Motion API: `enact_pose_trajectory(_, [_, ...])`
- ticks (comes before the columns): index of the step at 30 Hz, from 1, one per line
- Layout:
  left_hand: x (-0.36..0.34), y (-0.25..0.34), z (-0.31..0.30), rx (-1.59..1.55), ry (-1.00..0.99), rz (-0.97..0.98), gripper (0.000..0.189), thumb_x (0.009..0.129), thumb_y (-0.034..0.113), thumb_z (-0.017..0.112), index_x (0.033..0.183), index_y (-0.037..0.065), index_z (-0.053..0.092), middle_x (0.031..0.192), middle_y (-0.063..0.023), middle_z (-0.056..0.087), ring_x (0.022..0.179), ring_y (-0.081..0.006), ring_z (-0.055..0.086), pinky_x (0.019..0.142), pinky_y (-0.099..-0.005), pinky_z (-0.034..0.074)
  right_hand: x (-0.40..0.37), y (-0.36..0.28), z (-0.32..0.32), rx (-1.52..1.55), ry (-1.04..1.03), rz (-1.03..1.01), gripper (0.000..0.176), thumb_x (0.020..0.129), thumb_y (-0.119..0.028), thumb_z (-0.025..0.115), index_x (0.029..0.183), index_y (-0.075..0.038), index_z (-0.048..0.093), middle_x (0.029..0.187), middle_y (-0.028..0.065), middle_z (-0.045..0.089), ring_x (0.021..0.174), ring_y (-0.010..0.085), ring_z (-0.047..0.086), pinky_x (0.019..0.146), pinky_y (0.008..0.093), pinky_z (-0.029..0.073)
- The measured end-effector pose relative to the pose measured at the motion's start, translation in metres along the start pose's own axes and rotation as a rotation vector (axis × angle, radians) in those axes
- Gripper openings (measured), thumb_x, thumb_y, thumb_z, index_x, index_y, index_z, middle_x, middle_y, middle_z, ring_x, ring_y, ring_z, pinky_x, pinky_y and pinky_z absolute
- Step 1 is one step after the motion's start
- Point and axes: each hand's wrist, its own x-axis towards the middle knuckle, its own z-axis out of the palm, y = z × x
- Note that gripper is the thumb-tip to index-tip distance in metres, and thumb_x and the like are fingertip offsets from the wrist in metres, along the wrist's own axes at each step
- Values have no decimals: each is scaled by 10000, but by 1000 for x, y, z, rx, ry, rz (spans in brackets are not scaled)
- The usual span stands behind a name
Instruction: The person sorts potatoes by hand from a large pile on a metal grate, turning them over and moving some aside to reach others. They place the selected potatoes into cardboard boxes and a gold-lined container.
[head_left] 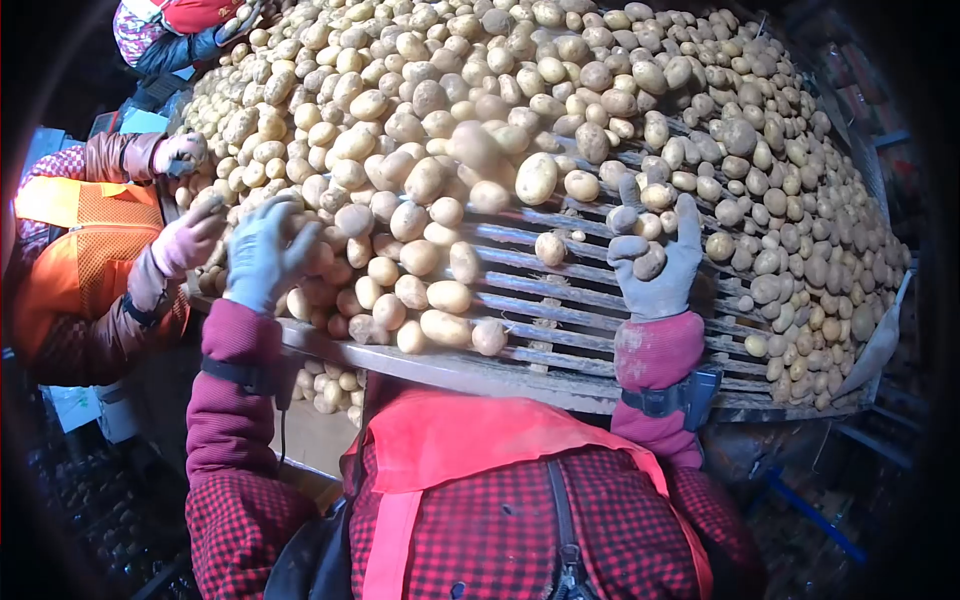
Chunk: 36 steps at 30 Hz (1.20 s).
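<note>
My right hand (660, 275), in a grey glove, is turned palm up over the slatted rack (545, 292). Its fingers curl around a few small potatoes (650, 262), with the thumb raised on the right side. On the left, my left hand (262, 255), also gloved in grey, reaches onto the edge of the potato pile (410, 215). Its thumb stands apart from the bent fingers, and I see nothing held between them; the fingertips are partly hidden. Above the rack one potato (475, 145) looks blurred. A single potato (550, 249) rests on the slats between my hands.
A co-worker in an orange vest (105, 215) works at the left edge with gloved hands (185, 235) at the pile. Another person (195, 20) stands at the far upper left. A metal edge (440, 372) runs in front of me. More potatoes (330, 388) lie below it.
</note>
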Motion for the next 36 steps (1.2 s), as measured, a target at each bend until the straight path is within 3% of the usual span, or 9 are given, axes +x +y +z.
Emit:
enact_pose_trajectory(2, [-9,-7,-8,505,223,125,425,786,364,794,1134,137,704,1283,-147,620,1206,-376,571,1009,-498,424,-1,2,1,-11,-10,-7,417,1037,-422,522,1369,-170,535,1317,95,611,929,226,619,609,251,496])
enact_pose_trajectory(4, [-14,18,-4,363,352,291,454,747,269,812,1169,161,682,1243,-125,621,1148,-357,582,951,-497,436,0,4,1,-45,-8,-16,418,1041,-421,516,1375,-170,530,1311,94,612,929,226,621,602,254,493])
enact_pose_trajectory(8, [-35,162,9,-130,-56,615,454,621,212,772,1043,127,628,1061,-89,584,1010,-323,559,880,-485,432,5,5,-8,-70,90,-32,411,1041,-375,508,1408,-191,516,1275,76,615,916,215,623,592,252,479])
enact_pose_trajectory(11, [-57,181,84,-207,-226,882,418,733,348,776,1044,100,648,1181,-120,591,1337,-332,452,1147,-670,254,2,7,7,-69,70,-17,384,1032,-323,509,1401,-217,519,1196,53,614,905,191,622,569,224,452])
enact_pose_trajectory(15, [-49,161,73,-64,-310,803,364,772,391,749,1022,141,662,1275,-83,597,1362,-277,468,1102,-695,275,8,9,-4,-86,135,-14,244,1035,-403,553,1135,-181,547,1121,54,614,876,192,619,524,211,443])
enact_pose_trajectory(18, [-48,145,66,81,-296,749,358,747,406,766,970,142,675,1244,-68,615,1351,-267,481,1106,-700,276,6,11,-6,-98,183,-10,467,1037,-476,539,1398,-180,559,1413,127,584,922,194,624,584,215,485])
enact_pose_trajectory(26, [-41,97,39,117,-36,507,161,731,220,760,850,155,673,1109,-4,667,1142,-262,583,1084,-618,334,3,15,1,-76,231,21,382,1019,-484,575,1225,-162,565,1116,95,639,853,170,584,563,204,467])
enact_pose_trajectory(31, [-24,79,26,118,19,488,101,773,260,757,793,177,704,1045,13,676,1172,-282,569,1104,-617,308,2,16,1,-87,171,59,452,1037,-472,536,1360,-156,538,1324,167,618,905,210,611,581,224,492])
enact_pose_trajectory(36, [23,81,40,112,153,426,165,753,249,769,881,166,709,1053,-32,666,1077,-280,604,1030,-506,385,-4,19,8,-68,208,42,437,1046,-470,510,1336,-146,558,1263,148,648,893,240,629,560,239,480])
